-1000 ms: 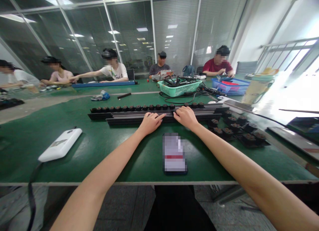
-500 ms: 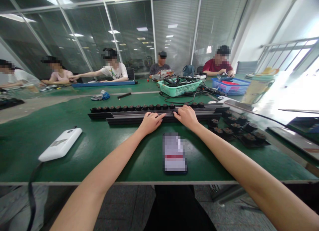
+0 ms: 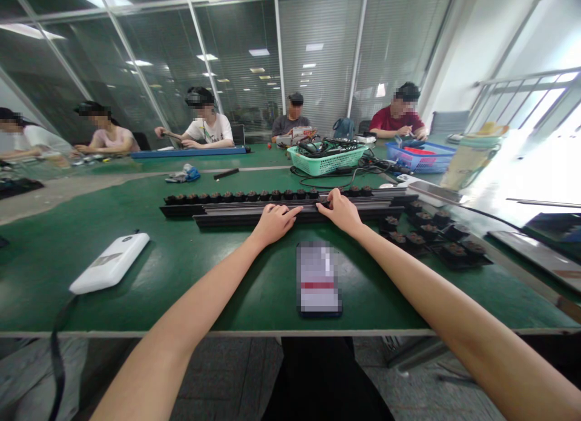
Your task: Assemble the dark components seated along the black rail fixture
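Two long black rails lie across the green table; the rear rail (image 3: 181, 210) carries a row of small black round parts (image 3: 252, 196). On the front rail (image 3: 227, 220) rests my left hand (image 3: 275, 222), its index finger stretched out along the rail and nothing seen in it. My right hand (image 3: 340, 210) is at the rails to the right, thumb and fingers closed round a small black part (image 3: 322, 203). More black round parts (image 3: 429, 230) lie to the right of the rails. A phone (image 3: 318, 279) lies between my forearms.
A white power bank (image 3: 111, 264) with a cable lies at the left. Behind the rails are a green basket (image 3: 329, 161) of cables, a blue basket (image 3: 420, 159), a blue-grey cloth (image 3: 184, 174) and a black strip (image 3: 226, 174). Several people sit across the table.
My right hand's fingers have lifted and shifted slightly, showing more of the small black part. My left hand has stayed still. A person across the table has drawn back an outstretched arm.
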Motion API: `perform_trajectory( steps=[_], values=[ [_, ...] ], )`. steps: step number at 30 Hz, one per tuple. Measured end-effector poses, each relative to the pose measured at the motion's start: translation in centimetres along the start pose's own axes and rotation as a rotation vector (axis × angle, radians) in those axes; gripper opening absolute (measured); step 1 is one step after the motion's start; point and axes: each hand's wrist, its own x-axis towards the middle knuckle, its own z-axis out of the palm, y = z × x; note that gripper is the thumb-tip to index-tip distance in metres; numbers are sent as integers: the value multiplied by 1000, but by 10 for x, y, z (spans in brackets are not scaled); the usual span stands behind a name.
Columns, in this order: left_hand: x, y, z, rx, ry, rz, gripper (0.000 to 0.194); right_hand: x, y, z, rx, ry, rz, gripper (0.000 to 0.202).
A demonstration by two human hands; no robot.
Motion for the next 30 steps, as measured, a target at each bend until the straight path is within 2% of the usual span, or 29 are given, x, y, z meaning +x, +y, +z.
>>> perform_trajectory(
  steps=[5, 11, 30],
  values=[
    [0, -1, 2, -4, 9, 1, 46, 0, -1, -2, -16, -33, 2, 53],
    [0, -1, 2, -5, 4, 0, 47, 0, -3, -3, -96, -72, -23, 51],
    [0, 0, 0, -18, -2, -6, 46, 0, -5, -6, -90, -91, -9, 51]
  ],
)
